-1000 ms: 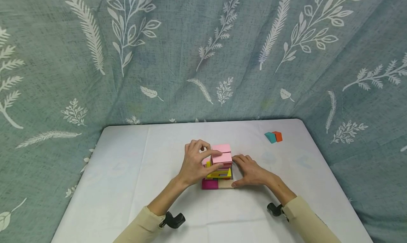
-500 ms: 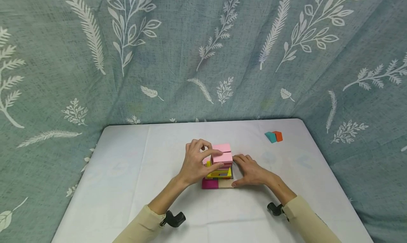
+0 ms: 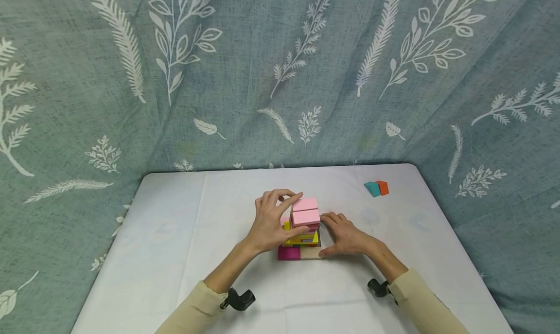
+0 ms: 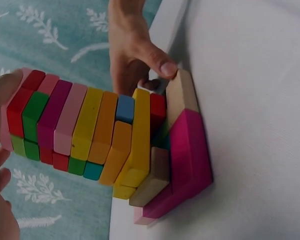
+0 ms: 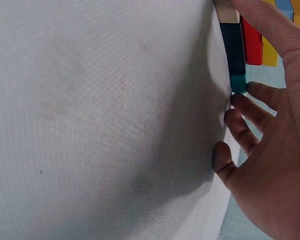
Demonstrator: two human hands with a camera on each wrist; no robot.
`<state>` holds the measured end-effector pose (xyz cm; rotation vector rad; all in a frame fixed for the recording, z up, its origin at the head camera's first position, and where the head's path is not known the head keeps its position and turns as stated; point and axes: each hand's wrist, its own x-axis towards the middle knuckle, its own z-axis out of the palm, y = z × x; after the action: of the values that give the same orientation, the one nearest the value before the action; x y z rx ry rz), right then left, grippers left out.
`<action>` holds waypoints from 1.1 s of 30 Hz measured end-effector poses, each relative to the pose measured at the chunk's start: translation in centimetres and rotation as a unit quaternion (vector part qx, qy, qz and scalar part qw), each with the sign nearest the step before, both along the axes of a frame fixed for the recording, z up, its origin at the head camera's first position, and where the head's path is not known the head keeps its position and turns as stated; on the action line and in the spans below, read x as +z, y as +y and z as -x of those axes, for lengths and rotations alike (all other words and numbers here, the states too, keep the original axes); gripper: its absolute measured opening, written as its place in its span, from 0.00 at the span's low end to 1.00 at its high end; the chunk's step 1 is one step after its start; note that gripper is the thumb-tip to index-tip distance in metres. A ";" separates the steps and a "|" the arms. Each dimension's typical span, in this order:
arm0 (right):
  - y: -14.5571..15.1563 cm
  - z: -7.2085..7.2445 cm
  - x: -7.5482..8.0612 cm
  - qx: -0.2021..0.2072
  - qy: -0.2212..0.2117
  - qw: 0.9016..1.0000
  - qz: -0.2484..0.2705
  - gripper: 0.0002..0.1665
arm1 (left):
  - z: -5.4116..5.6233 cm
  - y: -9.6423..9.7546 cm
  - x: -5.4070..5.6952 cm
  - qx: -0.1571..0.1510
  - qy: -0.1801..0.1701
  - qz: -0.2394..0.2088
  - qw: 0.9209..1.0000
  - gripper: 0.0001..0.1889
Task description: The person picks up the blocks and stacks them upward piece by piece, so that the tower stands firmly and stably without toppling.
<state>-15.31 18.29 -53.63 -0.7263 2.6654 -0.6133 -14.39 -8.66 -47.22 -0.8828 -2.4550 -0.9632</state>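
Note:
A tower of coloured wooden blocks [image 4: 85, 130] stands on the table, topped by two pink blocks [image 3: 305, 218] side by side. My left hand [image 3: 268, 227] is at the tower's upper left. Its index finger is raised beside the top, and its thumb lies near the front of the upper blocks. My right hand [image 3: 347, 237] rests at the right side of the base with fingers spread. Its thumb touches the beige block [image 4: 181, 92], and a fingertip meets the teal end [image 5: 238, 83] of the base. A magenta block [image 3: 289, 253] lies beside the beige one.
A teal block [image 3: 373, 188] and an orange block [image 3: 382, 187] lie at the back right of the white table [image 3: 175, 256]. A patterned cloth [image 3: 245, 81] hangs behind the table. Each wrist carries a black camera mount [image 3: 240, 301].
My left index finger has lifted off the pink top block and moved up and back. The right hand and the tower stay where they were.

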 end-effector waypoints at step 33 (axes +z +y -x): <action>0.0 -0.1 0.2 0.003 0.006 1.000 0.008 0.63 | 0.1 -6.1 -8.7 -0.003 -0.209 0.159 0.965 0.56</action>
<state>-15.21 18.34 -53.43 -0.7440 2.6723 -0.6299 -14.53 -14.79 -55.89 -0.8531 -3.0334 -0.8392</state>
